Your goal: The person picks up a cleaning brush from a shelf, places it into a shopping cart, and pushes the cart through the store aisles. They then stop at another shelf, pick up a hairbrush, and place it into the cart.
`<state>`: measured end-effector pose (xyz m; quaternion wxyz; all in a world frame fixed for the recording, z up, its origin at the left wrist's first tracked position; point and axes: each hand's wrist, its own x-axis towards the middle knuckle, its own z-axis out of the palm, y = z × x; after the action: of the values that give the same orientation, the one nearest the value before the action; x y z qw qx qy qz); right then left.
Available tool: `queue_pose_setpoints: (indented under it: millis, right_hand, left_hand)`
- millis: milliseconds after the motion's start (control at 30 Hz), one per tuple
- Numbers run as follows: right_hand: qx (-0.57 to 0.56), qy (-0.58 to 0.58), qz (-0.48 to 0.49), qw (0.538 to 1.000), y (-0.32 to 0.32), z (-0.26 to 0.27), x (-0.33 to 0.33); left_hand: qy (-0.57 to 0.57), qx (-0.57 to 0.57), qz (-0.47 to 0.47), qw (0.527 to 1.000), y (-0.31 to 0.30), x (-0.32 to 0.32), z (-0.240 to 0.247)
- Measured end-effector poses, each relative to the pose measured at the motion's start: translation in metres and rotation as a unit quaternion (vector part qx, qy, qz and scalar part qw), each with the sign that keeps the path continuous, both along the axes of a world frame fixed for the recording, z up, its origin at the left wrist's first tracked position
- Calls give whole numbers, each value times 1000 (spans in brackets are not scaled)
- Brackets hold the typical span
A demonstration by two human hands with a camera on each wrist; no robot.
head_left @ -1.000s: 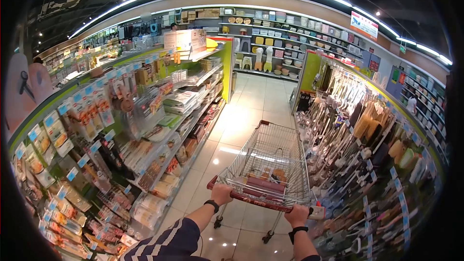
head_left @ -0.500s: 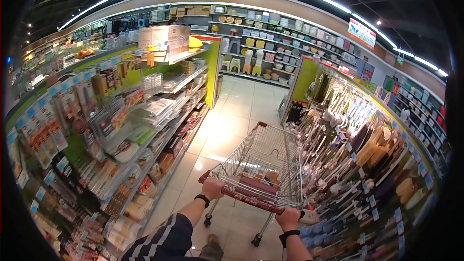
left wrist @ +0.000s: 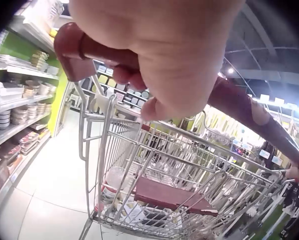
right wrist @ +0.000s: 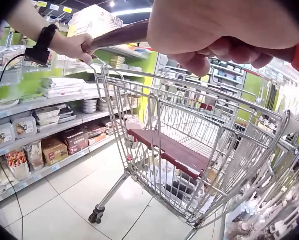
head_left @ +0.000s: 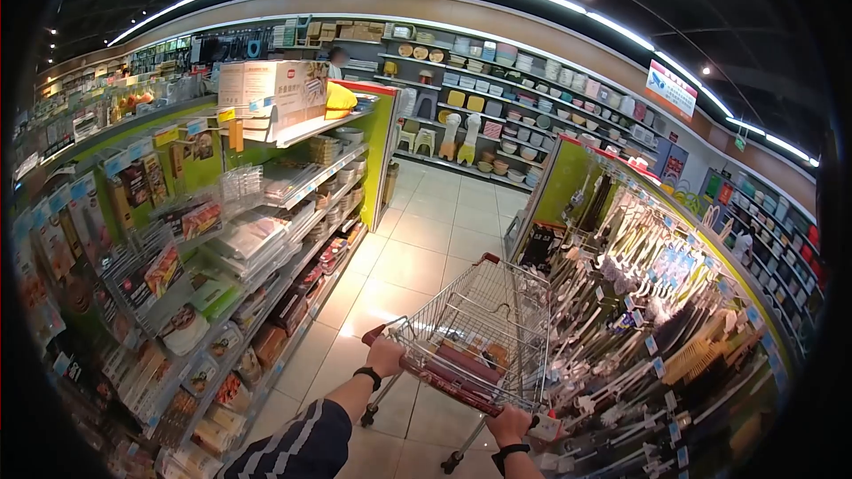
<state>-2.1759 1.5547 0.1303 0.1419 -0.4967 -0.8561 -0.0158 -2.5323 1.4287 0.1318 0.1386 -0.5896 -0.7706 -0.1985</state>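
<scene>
A metal shopping cart [head_left: 470, 319] with a dark red handlebar [head_left: 448, 383] stands in front of me in a store aisle. My left hand [head_left: 385, 357] grips the bar near its left end, its fingers curled round it in the left wrist view. Near the right end my right hand [head_left: 509, 426] grips the same bar, fingertips [right wrist: 197, 64] showing beneath it in the right wrist view. Inside the wire basket is a dark red seat flap [right wrist: 169, 150], with a few items low in the cart seen through the wires. Both wrists wear black bands.
Shelves of packaged kitchen goods [head_left: 266, 239] line the left side, topped by a large cardboard box [head_left: 273, 89]. Close on the right hangs a rack of brushes and long-handled tools [head_left: 657, 293]. Pale tiled floor [head_left: 413, 235] runs ahead to a back wall of bowls and stools [head_left: 497, 98].
The cart and both hands have moved forward along the aisle; the left shelf end and cardboard box appear nearer. Both hands keep their grip on the handlebar.
</scene>
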Motion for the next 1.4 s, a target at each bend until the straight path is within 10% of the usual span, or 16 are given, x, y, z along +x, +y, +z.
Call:
queue_pose_setpoints:
  millis: [1400]
  right_hand:
    - [81, 65, 63, 993, 583, -10, -433]
  left_hand:
    - [-28, 119, -11, 992, 565, -431, -20]
